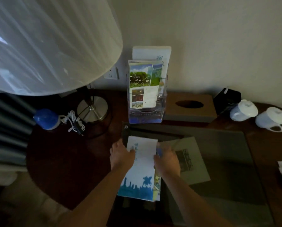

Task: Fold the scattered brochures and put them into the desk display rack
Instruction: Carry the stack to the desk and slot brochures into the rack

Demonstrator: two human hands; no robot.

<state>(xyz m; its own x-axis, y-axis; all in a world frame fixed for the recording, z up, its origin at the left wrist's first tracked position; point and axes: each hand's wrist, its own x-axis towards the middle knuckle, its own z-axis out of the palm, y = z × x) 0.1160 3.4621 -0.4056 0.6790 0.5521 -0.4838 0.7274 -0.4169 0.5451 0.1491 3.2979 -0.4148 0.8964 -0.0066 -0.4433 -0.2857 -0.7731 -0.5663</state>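
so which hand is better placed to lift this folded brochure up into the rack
Probably the left. The left hand grips the brochure by its left edge, nearly in line below the rack. The right hand holds the opposite edge, further out toward the grey booklet.

Dark wooden desk [58, 161] seen, carrying: lamp base [92, 107], blue-capped bottle [46, 119], white cable [74, 122], clear display rack [146, 115], tissue box [190, 109], two white cups [243, 110], dark desk mat [227, 161].
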